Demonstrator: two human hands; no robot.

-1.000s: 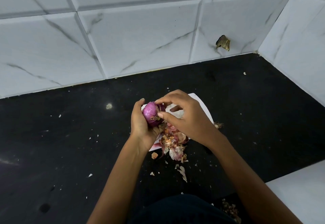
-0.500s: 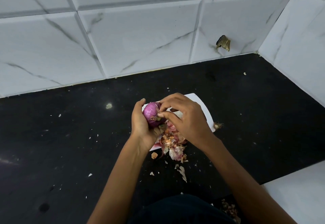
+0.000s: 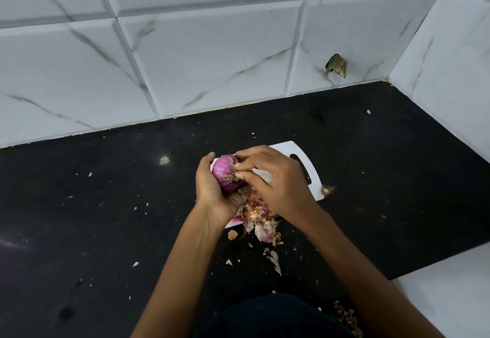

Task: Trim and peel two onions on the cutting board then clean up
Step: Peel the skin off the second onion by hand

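Observation:
A purple onion point(image 3: 224, 170) is cupped in my left hand point(image 3: 214, 191), just above the near-left part of a small white cutting board point(image 3: 299, 157). My right hand point(image 3: 275, 178) reaches in from the right, and its thumb and fingertips pinch the dry bits at the onion's root end. A heap of pink and tan onion skins point(image 3: 261, 221) lies on the board's near edge and spills onto the black counter. Most of the board is hidden under my hands. No second onion and no knife show.
A cut onion root end point(image 3: 328, 189) lies on the counter point(image 3: 106, 218) by the board's right corner. Small skin flakes are scattered over the black surface. White marble tiles form the back and right walls. A white ledge point(image 3: 450, 298) sits at lower right.
My right hand has shifted slightly left and closer onto the onion's root end, uncovering the board's handle slot. The left hand keeps the onion in nearly the same spot.

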